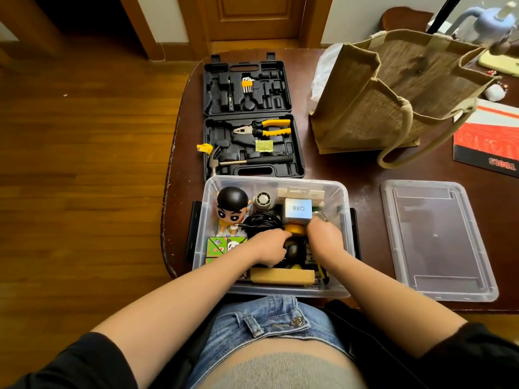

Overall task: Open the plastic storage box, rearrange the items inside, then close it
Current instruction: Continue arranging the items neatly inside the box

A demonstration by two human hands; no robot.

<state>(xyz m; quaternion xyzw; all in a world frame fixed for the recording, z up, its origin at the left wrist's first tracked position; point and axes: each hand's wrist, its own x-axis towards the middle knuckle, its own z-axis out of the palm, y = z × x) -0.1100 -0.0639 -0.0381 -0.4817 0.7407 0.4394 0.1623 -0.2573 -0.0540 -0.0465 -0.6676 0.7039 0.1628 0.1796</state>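
The clear plastic storage box [344, 204] stands open at the table's near edge, and its lid [438, 240] lies flat to the right of it. Inside are a big-headed figurine [231, 204], a coiled black cable [262, 221], a small fan [263, 199], a white cube box marked Q88 [298, 208], a yellow roll [294, 229], green cards [217, 245] and a wooden block [282, 276]. Both hands are down in the box. My left hand [269, 245] curls around a dark round object [293, 251]. My right hand [324, 237] touches the yellow roll, its fingertips hidden.
An open black tool case [247, 119] with pliers, hex keys and a hammer lies just behind the box. A jute tote bag [393, 91] stands at the back right, and a red booklet [488, 136] lies at the right edge. Wooden floor is to the left.
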